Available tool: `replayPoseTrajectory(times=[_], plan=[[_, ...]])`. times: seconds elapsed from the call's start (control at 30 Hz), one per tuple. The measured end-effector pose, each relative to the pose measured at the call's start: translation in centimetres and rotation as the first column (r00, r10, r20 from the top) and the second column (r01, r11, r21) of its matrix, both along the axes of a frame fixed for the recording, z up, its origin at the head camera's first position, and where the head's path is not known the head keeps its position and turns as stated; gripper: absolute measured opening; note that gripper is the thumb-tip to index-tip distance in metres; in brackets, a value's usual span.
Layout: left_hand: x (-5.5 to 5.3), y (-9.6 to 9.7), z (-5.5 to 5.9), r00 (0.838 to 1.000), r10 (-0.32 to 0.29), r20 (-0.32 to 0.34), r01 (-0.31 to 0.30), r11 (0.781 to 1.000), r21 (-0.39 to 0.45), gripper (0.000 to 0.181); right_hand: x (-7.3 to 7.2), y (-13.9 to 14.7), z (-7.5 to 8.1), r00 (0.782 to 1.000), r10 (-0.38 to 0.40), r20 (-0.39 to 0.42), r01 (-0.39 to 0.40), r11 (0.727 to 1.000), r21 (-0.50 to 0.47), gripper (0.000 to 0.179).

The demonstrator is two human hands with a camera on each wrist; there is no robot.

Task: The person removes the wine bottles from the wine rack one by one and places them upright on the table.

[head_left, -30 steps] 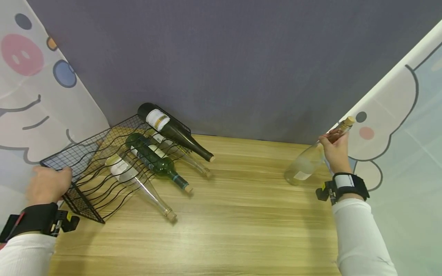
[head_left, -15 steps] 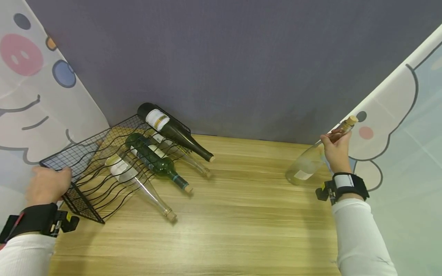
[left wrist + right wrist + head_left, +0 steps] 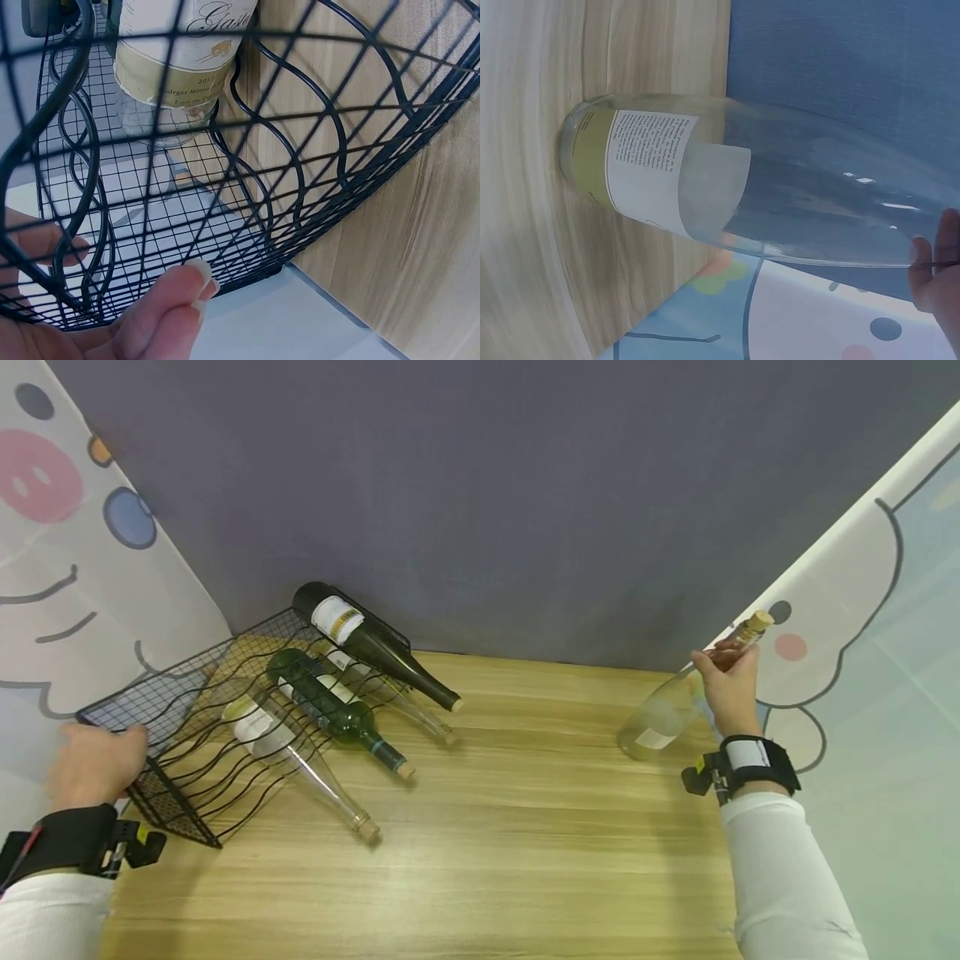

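In the head view my left hand [image 3: 97, 764] grips the near left corner of a black wire wine rack [image 3: 167, 802]. The left wrist view shows the thumb and fingers around the mesh edge. At the right, my right hand [image 3: 733, 693] holds a corked clear glass wine bottle [image 3: 660, 722] by its neck. That bottle stands on the table, its base at the lower left of the hand; its label [image 3: 645, 165] shows in the right wrist view. Lying across the rack are a clear bottle [image 3: 288, 756], a green bottle [image 3: 330, 706], another clear bottle [image 3: 397, 693] and a dark bottle [image 3: 382, 652].
The wooden table [image 3: 525, 827] stretches between the rack and the right bottle. A grey-blue panel [image 3: 487, 510] rises behind it. Cartoon-printed side walls [image 3: 885, 710] stand close to both hands. The bottles' corked necks stick out past the rack's right side.
The head view has shifted very slightly. Both hands keep their holds, and the rack and bottles stay in place.
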State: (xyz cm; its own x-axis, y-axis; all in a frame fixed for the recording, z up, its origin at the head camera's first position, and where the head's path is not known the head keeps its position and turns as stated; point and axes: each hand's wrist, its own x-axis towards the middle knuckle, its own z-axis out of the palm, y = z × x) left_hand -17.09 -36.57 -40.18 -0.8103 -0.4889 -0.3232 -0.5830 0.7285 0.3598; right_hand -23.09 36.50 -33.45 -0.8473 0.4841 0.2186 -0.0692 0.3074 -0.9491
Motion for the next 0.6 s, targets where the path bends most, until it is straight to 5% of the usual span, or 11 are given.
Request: replayPoseTrajectory(times=[0.23, 0.43, 0.6], plan=[[0.1, 0.1, 0.0, 1.0, -0.003, -0.011, 0.003, 1.0, -0.014, 0.085, 0.1, 0.0, 1.0, 0.997, -0.058, 0.051, 0.056, 0.997, 0.045, 0.037], [0.3, 0.2, 0.1, 1.0, 0.003, 0.01, -0.003, 1.0, -0.014, 0.085, -0.2, -0.9, 2.5, 0.969, -0.151, -0.194, 0.153, 0.988, -0.007, 0.048], [0.2, 0.2, -0.1, 1.0, 0.016, 0.008, -0.016, 1.0, 0.007, 0.086, -0.6, -1.5, 4.0, 0.927, -0.255, -0.273, 0.3, 0.945, 0.134, 0.038]])
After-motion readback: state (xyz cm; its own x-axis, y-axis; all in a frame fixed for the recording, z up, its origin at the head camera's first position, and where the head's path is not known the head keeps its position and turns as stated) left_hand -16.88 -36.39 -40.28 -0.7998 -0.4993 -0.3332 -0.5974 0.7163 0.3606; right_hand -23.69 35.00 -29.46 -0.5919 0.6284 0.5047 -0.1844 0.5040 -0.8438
